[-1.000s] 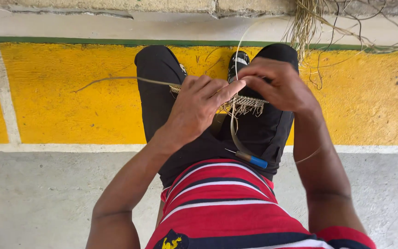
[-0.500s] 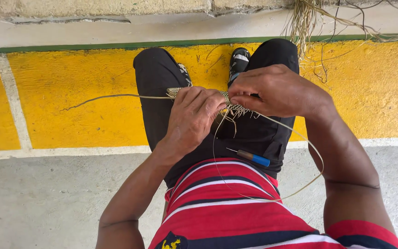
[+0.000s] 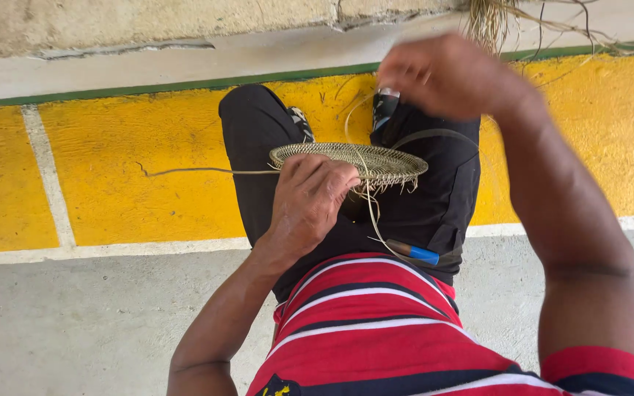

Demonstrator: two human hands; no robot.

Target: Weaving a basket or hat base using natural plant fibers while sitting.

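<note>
My left hand grips the near edge of a flat round woven straw disc, held level over my lap in black trousers. Loose straw ends hang from its near rim. My right hand is raised above and beyond the disc, blurred, fingers pinched on a thin straw strand that loops down to the weave. A long single straw sticks out to the left from the disc. A blue-handled tool lies on my right thigh.
I sit on a grey concrete step facing a yellow painted floor band with a green line. A bundle of dry straw hangs at the top right. My shoes show beyond my knees.
My right hand has lifted up and away from the disc, pulling a strand. The disc, earlier hidden under both hands, now shows flat in my left hand.
</note>
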